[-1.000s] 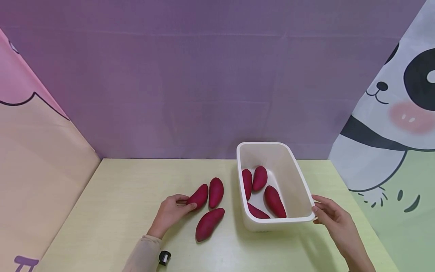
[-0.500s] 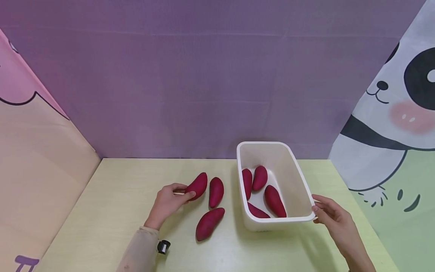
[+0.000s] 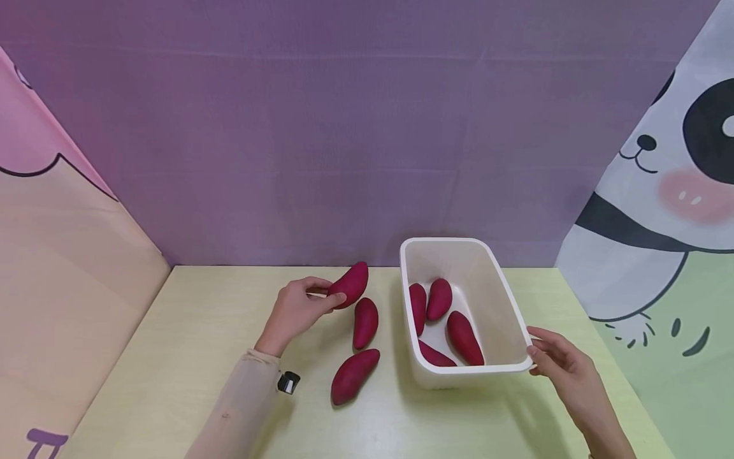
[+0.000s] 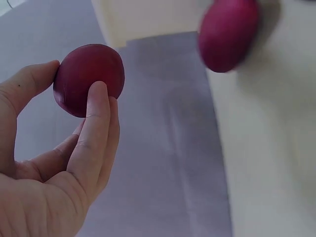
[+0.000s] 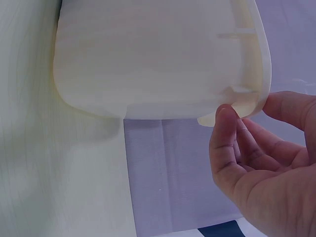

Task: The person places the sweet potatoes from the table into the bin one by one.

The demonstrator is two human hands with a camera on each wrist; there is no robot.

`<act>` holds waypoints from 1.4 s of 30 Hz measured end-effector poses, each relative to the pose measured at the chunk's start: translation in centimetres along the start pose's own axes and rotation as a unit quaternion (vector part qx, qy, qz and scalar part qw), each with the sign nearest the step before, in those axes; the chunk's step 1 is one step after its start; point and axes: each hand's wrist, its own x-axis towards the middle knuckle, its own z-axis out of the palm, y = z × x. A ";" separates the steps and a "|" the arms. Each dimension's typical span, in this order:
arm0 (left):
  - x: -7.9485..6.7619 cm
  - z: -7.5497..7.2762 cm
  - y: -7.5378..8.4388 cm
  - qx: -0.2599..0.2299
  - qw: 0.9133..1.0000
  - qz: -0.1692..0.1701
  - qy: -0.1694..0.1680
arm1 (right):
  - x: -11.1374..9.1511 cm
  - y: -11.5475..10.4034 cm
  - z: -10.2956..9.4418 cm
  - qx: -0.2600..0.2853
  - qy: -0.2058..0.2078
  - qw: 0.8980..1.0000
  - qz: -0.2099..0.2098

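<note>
Pinching one sweet potato (image 3: 351,285) in fingers of left hand (image 3: 295,309), off table (image 3: 189,331), left of tub (image 3: 504,319); long axis slanting near-left to far-right. Counting two on table: far one (image 3: 366,324) aligned near-far, near one (image 3: 355,377) slanted similarly. Four inside single tub. Pinching tub's near-right corner with right hand (image 3: 564,370).

Seven red sweet potatoes (image 3: 355,377): four in one white bin (image 3: 494,290), two on one table (image 3: 212,325), one in the left fingers (image 4: 90,137).
</note>
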 end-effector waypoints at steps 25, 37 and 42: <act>6.2 6.4 11.2 -0.038 0.996 0.078 -0.032 | 0.0 -0.1 0.1 0.014 0.002 1.000 -0.003; 7.4 12.0 15.3 -0.001 0.996 0.080 -0.036 | -0.4 -0.3 0.2 0.006 0.003 1.000 -0.002; 7.9 13.4 16.2 -0.010 0.997 0.076 -0.033 | -0.4 -0.4 0.3 0.012 -0.001 1.000 -0.011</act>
